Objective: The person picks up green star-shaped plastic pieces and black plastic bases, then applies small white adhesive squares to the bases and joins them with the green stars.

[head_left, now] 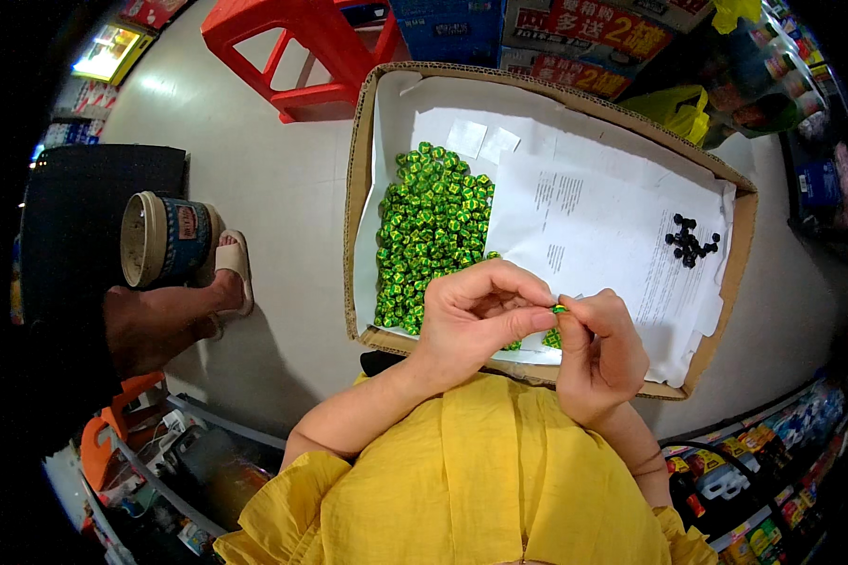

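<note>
Both my hands meet over the near edge of a shallow cardboard box lined with white paper. The fingertips of my left hand and my right hand pinch one small green-and-yellow foil-wrapped piece between them, mostly covered by the fingers. Below it, partly hidden, lies a patch of the same green foil. A large heap of green foil-wrapped balls fills the box's left side. On the paper at the right sits a small cluster of dark unwrapped balls.
Two small white squares lie at the box's far side. Beyond stand a red plastic stool and stacked cartons. On the left, another person's sandalled foot is beside a bucket. Packed shelves line the lower right.
</note>
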`<state>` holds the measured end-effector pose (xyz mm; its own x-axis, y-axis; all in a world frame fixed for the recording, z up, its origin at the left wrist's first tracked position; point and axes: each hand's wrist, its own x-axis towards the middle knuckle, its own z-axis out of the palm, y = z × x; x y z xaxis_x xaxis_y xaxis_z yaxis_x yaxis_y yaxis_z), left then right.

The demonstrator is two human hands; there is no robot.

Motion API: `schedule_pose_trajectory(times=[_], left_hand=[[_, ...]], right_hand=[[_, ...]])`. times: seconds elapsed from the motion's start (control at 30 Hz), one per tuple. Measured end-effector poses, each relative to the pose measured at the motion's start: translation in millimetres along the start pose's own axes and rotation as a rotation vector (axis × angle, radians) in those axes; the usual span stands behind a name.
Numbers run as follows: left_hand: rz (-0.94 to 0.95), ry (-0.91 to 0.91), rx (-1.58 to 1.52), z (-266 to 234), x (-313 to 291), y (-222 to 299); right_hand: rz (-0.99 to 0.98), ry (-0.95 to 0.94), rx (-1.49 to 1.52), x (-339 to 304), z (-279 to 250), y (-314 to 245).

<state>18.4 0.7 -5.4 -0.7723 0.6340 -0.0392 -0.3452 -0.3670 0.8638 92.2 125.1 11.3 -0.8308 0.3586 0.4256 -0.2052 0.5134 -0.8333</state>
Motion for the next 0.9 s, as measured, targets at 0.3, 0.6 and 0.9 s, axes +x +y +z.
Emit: schedule_pose_trajectory(times=[0.3,0.6,0.9], left_hand=[[-0.187,-0.056,-0.382,4.9,-3.2,3.7],[-0.108,-0.114,0.016,-1.6,-1.6,14.2],[0.028,-0.117,0.090,-4.9,0.5,19.9]], right_hand=[[0.383,-0.254,0.785,8.0,-21.8,9.4],[0.685,-0.396,0.815,18.8,-31.4,8.9],[0.222,-0.376,0.386,20.3,-30.0,1.6]])
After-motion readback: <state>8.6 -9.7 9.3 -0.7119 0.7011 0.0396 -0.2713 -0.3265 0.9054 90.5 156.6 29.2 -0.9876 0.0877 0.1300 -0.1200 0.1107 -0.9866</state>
